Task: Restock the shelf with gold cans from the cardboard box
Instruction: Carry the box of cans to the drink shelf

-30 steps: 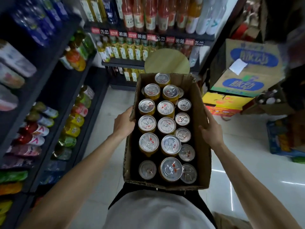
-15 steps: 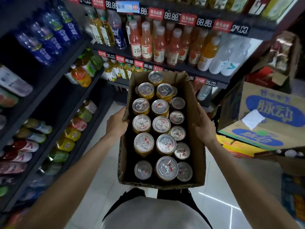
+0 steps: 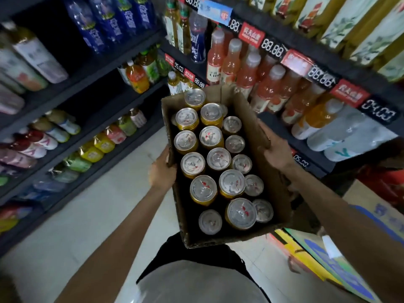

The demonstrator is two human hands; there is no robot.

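Fingers of both hands are wrapped on the cardboard box (image 3: 258,136), so the left hand (image 3: 161,171) grips its left wall and the right hand (image 3: 277,153) grips the right wall, carrying it tilted in front of the person's body. Gold cans (image 3: 218,159) stand upright inside the box, silver tops up, pretty much filling it in rows. Dark shelves (image 3: 290,136) with orange and clear drink bottles (image 3: 247,73) sit just beyond the box's far right side, more bottles lie on racks off to its left, and another printed carton (image 3: 369,217) is just right of the box.
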